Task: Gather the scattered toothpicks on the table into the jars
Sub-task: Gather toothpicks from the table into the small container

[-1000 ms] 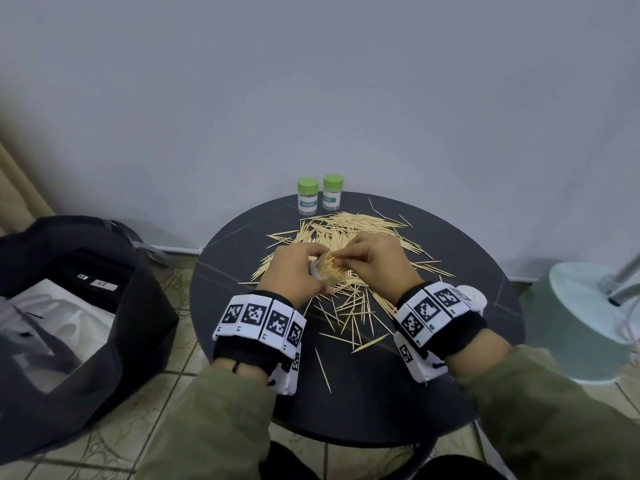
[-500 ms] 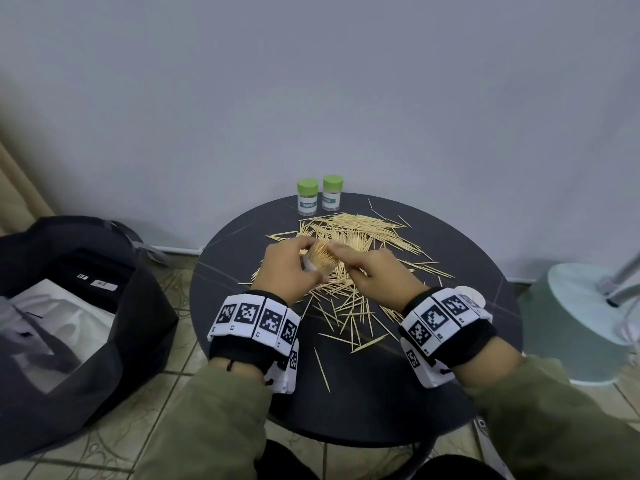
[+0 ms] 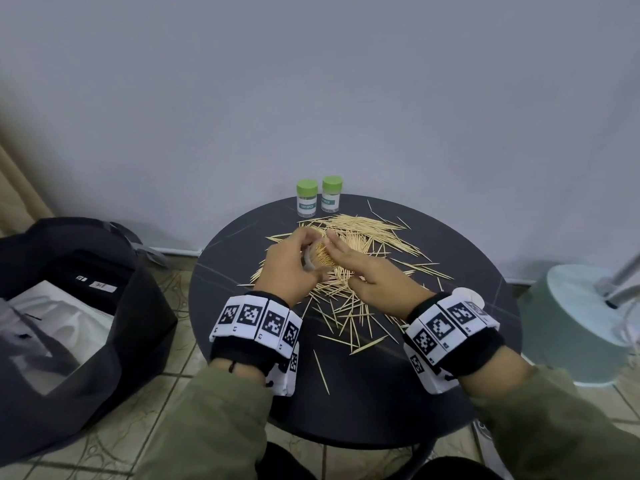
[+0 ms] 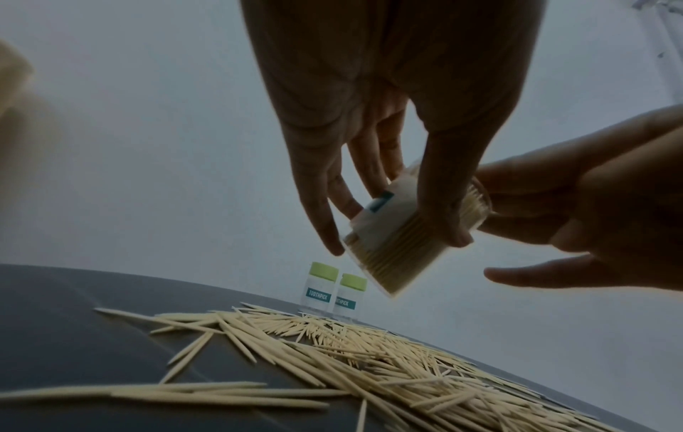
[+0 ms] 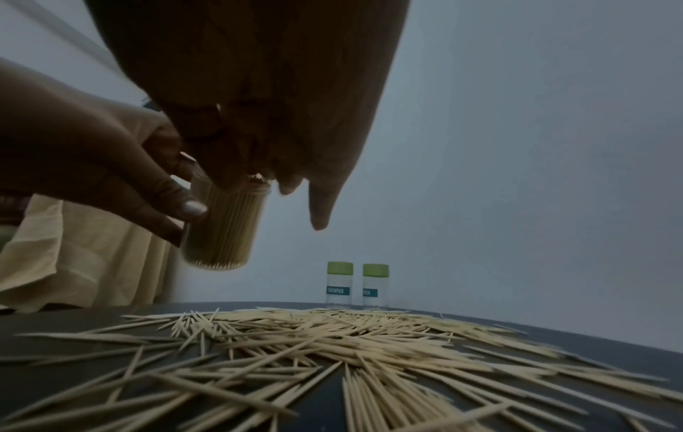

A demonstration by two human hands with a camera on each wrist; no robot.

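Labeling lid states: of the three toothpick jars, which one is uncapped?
The jar gripped in the left hand, tilted above the table and packed with toothpicks. The two jars by the wall stand upright with green caps on.

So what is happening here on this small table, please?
A person is putting toothpicks back into jars. The left hand holds an open jar, tilted and packed with toothpicks, above the table. The right hand touches the toothpick ends at its mouth. Many loose toothpicks lie scattered on the table. Two more jars with green lids stand closed at the far edge.
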